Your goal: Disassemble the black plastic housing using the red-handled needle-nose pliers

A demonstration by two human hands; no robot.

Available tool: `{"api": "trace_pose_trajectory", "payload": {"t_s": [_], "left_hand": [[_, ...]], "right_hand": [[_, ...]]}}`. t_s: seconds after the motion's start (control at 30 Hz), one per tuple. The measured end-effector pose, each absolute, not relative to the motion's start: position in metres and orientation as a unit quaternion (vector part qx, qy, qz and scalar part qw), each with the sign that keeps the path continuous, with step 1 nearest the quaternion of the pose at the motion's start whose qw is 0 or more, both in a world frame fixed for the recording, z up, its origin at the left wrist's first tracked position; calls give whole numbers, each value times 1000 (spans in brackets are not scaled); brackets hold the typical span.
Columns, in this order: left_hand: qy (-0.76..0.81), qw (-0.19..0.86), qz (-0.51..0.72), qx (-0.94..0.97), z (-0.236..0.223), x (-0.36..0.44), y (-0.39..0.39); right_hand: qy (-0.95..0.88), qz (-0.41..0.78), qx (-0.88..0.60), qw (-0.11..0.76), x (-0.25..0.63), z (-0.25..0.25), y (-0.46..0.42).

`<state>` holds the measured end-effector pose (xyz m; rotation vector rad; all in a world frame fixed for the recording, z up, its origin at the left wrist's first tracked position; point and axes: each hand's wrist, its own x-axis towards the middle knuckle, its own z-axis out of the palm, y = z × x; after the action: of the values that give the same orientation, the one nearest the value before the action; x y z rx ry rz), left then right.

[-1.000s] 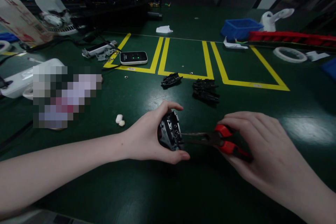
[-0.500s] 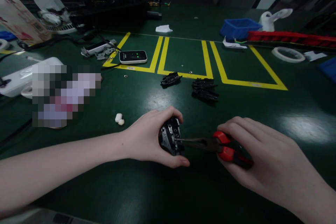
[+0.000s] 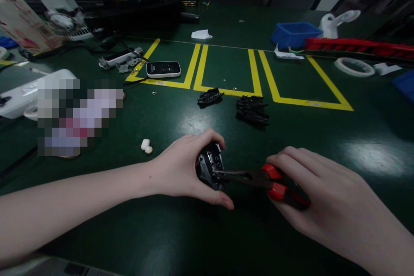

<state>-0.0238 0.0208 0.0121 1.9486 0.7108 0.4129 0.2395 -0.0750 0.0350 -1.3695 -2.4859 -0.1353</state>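
Observation:
My left hand (image 3: 186, 168) is wrapped round a black plastic part (image 3: 208, 168) with metal bits and small holes on its face, thumb and fingers around its edges. Red-handled long-nose pliers (image 3: 258, 177) are gripped in my right hand (image 3: 318, 194). Their narrow jaws reach left and touch the face of the black part; whether they pinch something small there I cannot make out. Farther up the table lie a similar black part (image 3: 210, 97) and, to its right, a small cluster of black parts (image 3: 252, 110).
Yellow tape outlines (image 3: 228, 90) mark the green table. A black-and-white device (image 3: 163, 69) stands at the left outline. White lumps (image 3: 146, 145) lie beside my left wrist. Farther back are a blue bin (image 3: 296, 34), a red strip (image 3: 359, 47), a tape roll (image 3: 354, 67) and a white power strip (image 3: 19, 97).
The plier tips have shifted slightly left on the black part, and my right hand with them. My left hand keeps nearly the same hold.

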Motion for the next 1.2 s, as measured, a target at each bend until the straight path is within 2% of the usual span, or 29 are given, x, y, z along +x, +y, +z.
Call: {"api": "trace_pose_trajectory", "payload": {"t_s": [0.2, 0.43, 0.67, 0.97, 1.07, 1.2], "left_hand": [[289, 514, 173, 789, 14, -25, 21], [289, 604, 190, 717, 17, -24, 17], [269, 585, 203, 738, 13, -27, 18], [245, 592, 221, 735, 12, -26, 20], [246, 616, 209, 718, 14, -26, 19], [256, 657, 204, 679, 17, -25, 18]], "right_hand": [[-856, -37, -492, 152, 246, 38, -77], [-842, -13, -518, 151, 252, 37, -81], [-842, 15, -512, 170, 247, 37, -79], [-809, 120, -553, 160, 245, 32, -82], [-816, 98, -544, 168, 245, 31, -80], [-833, 9, -525, 177, 244, 31, -79]]}}
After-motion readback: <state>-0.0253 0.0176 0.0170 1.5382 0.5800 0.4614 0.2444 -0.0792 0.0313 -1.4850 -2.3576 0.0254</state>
